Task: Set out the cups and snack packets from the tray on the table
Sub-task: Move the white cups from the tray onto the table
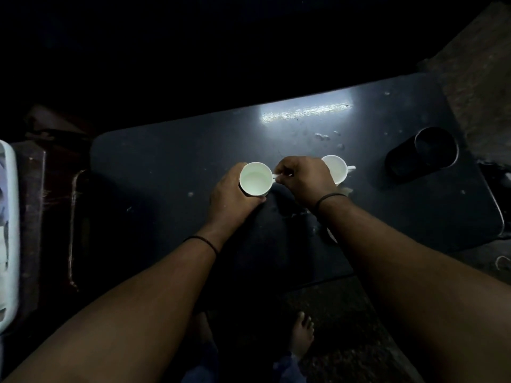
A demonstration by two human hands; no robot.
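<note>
L hand (231, 189) wraps body of white cup (255, 178), R hand (302, 180) pinches its handle | cup just over dark desk (171, 161), contact unclear | likely ceramic: rigid, light, slick, chip-prone | 2nd cup (338, 170) beside.

Dark table (166, 161): the left half and the near centre lie bare. Obstacles: a white cup (255, 179) at mid-frame, held between both hands; a second white cup (336, 168) just right of it; a dark cup holder (423, 154) at the right edge.
</note>
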